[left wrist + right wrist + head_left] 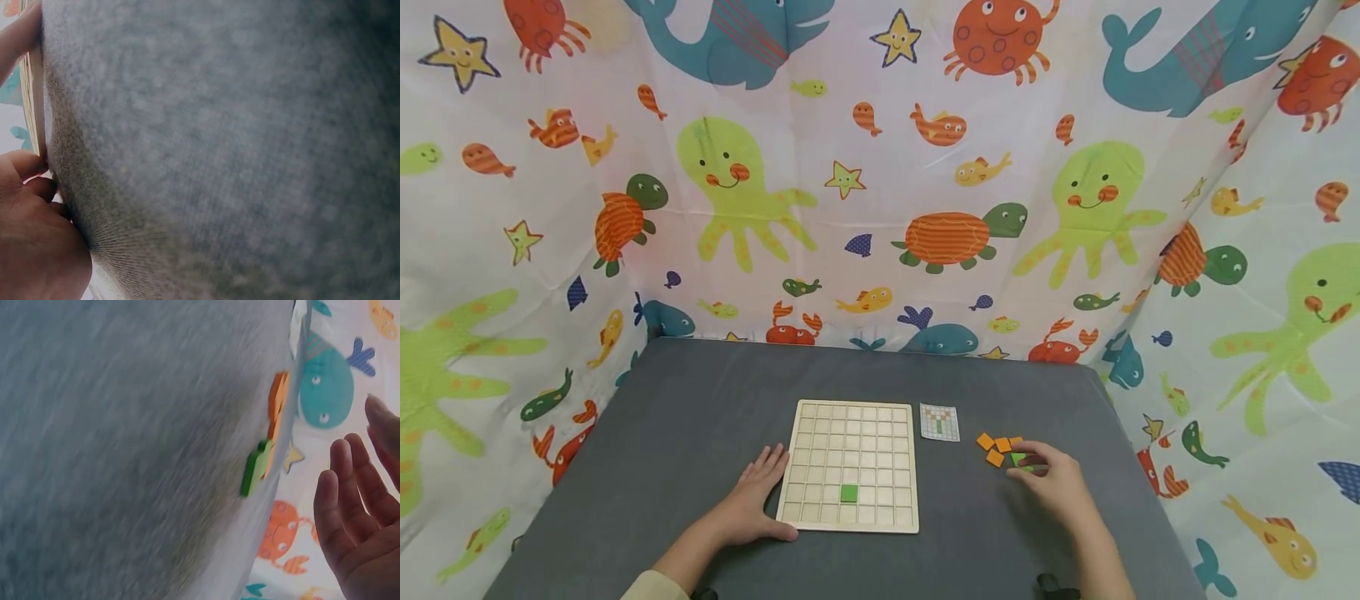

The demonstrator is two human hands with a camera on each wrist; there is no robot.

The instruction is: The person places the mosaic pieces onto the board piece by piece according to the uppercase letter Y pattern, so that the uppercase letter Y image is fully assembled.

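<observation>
A wooden grid board (892,460) lies on the grey table, one green square tile (848,493) in a lower cell. Along its left edge rests my left hand (751,502), fingers spread and thumb at the near corner. The left wrist view shows this hand (37,237) against the board's side (35,106). To the right of the board, my right hand (1054,482) hovers over green tiles (1018,459), partly hiding them. In the right wrist view its fingers (350,506) are loosely extended with nothing between them, apart from the green tiles (255,469).
Several orange square tiles (995,458) lie just left of my right hand. A small printed card (940,423) with a coloured grid pattern sits beside the board's upper right corner. A curtain (850,225) with sea animals surrounds the grey table (715,400) at the back and sides.
</observation>
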